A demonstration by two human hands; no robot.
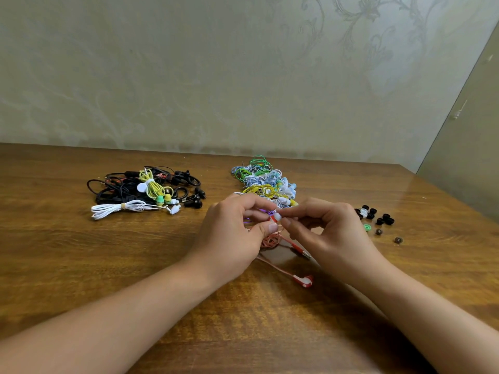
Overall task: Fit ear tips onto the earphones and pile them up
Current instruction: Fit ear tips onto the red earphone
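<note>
We see the left hand (pixel 232 233) pinching a red earbud (pixel 272 218) above the wooden table (pixel 81 252), and the right hand (pixel 326 233) pinching a white ear tip (pixel 278 217) against it. Its other red earbud (pixel 305 280) lies below the hands, with loose ear tips (pixel 375 215) to the right and a finished pile (pixel 145 190) to the left.

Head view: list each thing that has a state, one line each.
left hand: pinches red earbud
right hand: pinches white ear tip
white ear tip: going onto red earbud
second red earbud: on table, bare
loose ear tips: scattered at right
left pile: bundled earphones
far pile: coiled earphones
</note>
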